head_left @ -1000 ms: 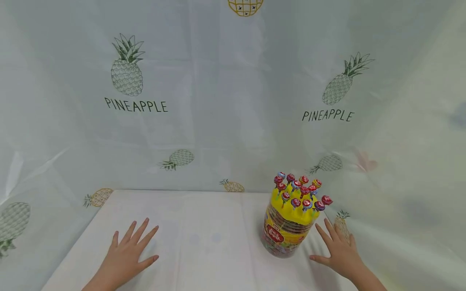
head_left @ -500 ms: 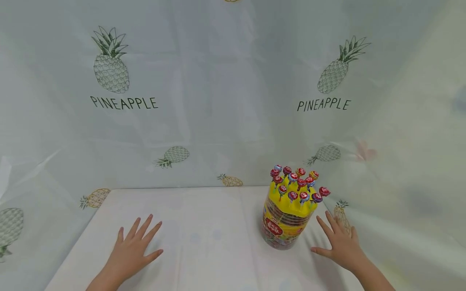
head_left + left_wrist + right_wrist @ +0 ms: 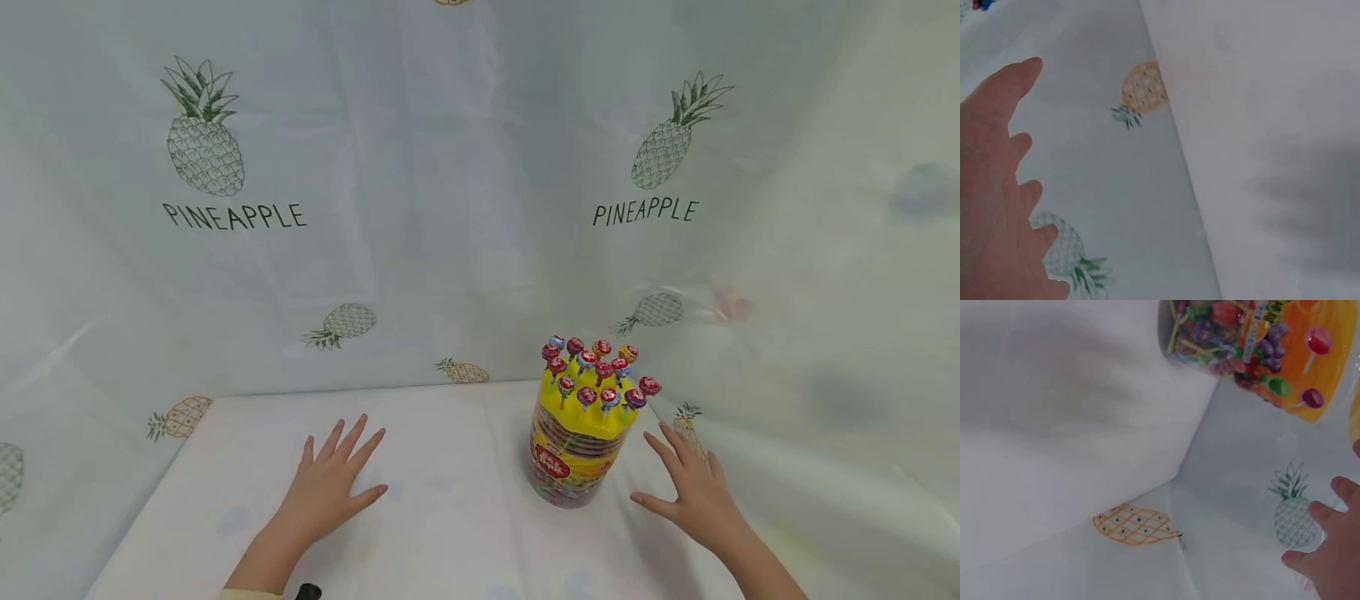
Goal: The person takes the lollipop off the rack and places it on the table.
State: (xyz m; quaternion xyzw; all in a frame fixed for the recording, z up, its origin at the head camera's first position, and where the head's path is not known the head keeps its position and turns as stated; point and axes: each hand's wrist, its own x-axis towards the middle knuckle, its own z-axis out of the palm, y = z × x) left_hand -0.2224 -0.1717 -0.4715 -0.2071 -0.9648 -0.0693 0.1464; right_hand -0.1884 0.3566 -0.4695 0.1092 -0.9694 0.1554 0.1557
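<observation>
- A lollipop tub (image 3: 573,454) is seen standing upright on the white table (image 3: 450,533), toward the back right of the surface; its long axis is vertical.
- The tub is capped by a yellow top (image 3: 588,412), into which wrapped lollipops (image 3: 592,371) are stuck, heads up, in a cluster.
- The right hand (image 3: 693,492) is held just beside the tub, at about 4 o'clock from it; its fingers are spread and straight, nothing is held, and a small gap to the tub wall can be made out.
- From the right hand, the tub lies at roughly 10 o'clock.
- The left hand (image 3: 326,487) is laid flat on the table with fingers spread wide and nothing gripped; it is well apart from the tub, which lies at about 3 o'clock from it.
- The right hand is plainly the nearer of the two.
- In the right wrist view the lower tub wall (image 3: 1254,344) is shown as clear plastic, with coloured sweets and sticks packed inside and an orange label with lollipop pictures.
- A red oval logo (image 3: 550,460) is carried on the front of the tub; its lettering cannot be read.
- On the backdrop cloth (image 3: 465,167) the word "PINEAPPLE" is printed twice, under pineapple drawings at about 10 o'clock and 1 o'clock of the head view.
</observation>
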